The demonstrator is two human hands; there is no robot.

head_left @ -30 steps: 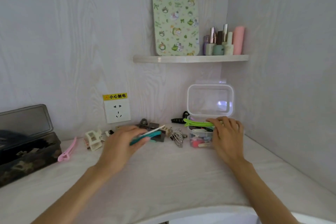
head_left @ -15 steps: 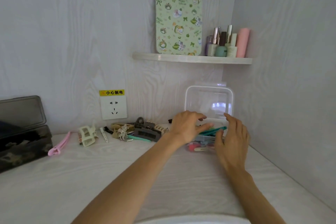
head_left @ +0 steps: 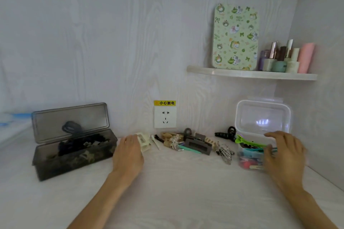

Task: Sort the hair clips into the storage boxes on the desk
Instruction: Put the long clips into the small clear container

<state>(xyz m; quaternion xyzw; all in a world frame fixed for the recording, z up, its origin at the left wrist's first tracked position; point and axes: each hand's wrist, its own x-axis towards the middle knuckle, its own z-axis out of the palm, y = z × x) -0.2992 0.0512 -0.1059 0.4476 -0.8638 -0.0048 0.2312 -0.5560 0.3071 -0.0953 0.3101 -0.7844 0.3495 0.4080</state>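
A heap of hair clips (head_left: 193,145) lies along the wall on the white desk (head_left: 176,191). At its left end is a cream claw clip (head_left: 145,142). My left hand (head_left: 128,154) reaches it palm down, fingertips on its left side, holding nothing that I can see. The clear storage box (head_left: 262,117) stands at the right with its lid up and holds several coloured clips, among them a green one (head_left: 247,141) and a teal one (head_left: 251,151). My right hand (head_left: 284,156) rests with relaxed fingers against the box's front right side. A dark storage box (head_left: 74,156) stands open at the left.
A wall socket (head_left: 165,117) sits above the heap. A shelf (head_left: 251,74) at the upper right carries bottles and a patterned board. The right wall runs close beside the clear box. A black clip (head_left: 225,134) lies behind the heap.
My left hand left the teal clip in the clear box and swung left to the cream claw clip. My right hand stayed by the box. The view turned left.
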